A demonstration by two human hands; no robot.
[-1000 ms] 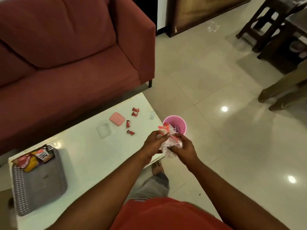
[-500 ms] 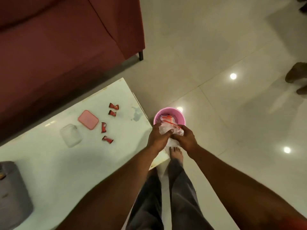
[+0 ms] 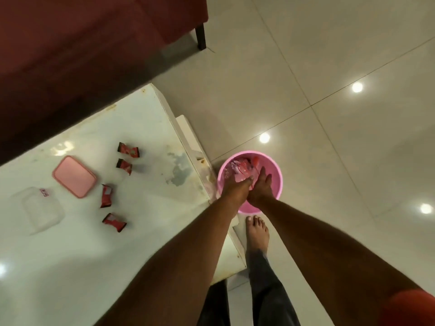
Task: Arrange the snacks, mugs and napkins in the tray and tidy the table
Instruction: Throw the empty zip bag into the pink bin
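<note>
Both my hands reach down into a pink bin (image 3: 276,175) on the floor by the table's corner. A crumpled bundle of clear and red wrappers (image 3: 241,169) lies inside it. My left hand (image 3: 234,190) pinches the bundle's near edge with thumb and fingers. My right hand (image 3: 261,187) has its fingers stretched out just beside the bundle. On the white table (image 3: 146,128) lie several small red snack packets (image 3: 128,150), a pink lid (image 3: 74,176) and a clear container (image 3: 41,208). The tray is out of view.
A red sofa (image 3: 70,43) runs along the table's far side, its dark leg (image 3: 201,38) on the tiled floor. My bare foot (image 3: 256,234) stands just in front of the bin. A stain (image 3: 179,165) marks the table near its right edge.
My view has tipped downward, so the tray left the frame. Both hands carried the wrapper bundle from above the bin down into it, and my right hand's fingers have spread.
</note>
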